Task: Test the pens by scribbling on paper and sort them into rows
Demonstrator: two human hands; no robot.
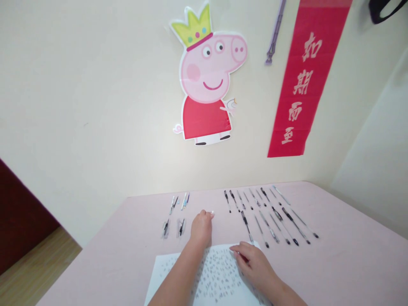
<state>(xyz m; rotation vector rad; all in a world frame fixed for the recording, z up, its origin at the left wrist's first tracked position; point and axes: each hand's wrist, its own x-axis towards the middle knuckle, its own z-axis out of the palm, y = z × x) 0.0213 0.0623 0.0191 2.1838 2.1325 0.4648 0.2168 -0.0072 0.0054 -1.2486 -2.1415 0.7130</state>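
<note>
My left hand (201,227) reaches forward over the pink table (334,263), its fingers pinched round a small pale thing that I cannot name. To its left lie two pens (179,202) and two pen caps (173,228). My right hand (255,263) rests flat, fingers spread, on a white sheet of paper (219,276) covered in handwriting. Just beyond it lie several black pens (270,216) set out in two rows, the nearest about a finger's length from its fingertips.
The table stands against a cream wall with a cartoon pig sticker (208,76) and a red banner (306,76) with characters. A dark red panel (19,221) and wooden floor (38,272) show at the left, beyond the table's edge.
</note>
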